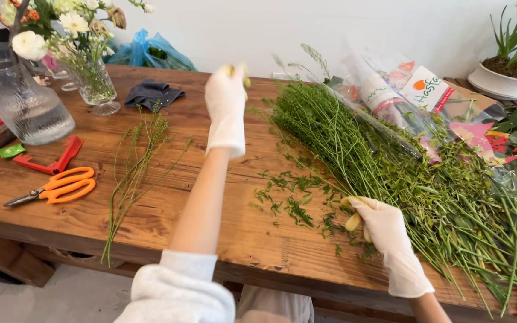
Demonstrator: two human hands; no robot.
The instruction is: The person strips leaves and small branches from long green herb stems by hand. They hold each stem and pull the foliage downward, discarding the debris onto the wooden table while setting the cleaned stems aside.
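1. The wooden table (222, 197) spans the scene.
2. The big pile of green stems (402, 173) lies on its right half, long axis running from far-left tips to near-right cut ends.
3. The right hand (384, 230), gloved, grips the pile's near edge.
4. The left hand (225, 101), gloved and raised at the far middle, is blurred; I cannot tell its grip.
5. Loose leaf trimmings (288, 203) lie scattered between the hands.
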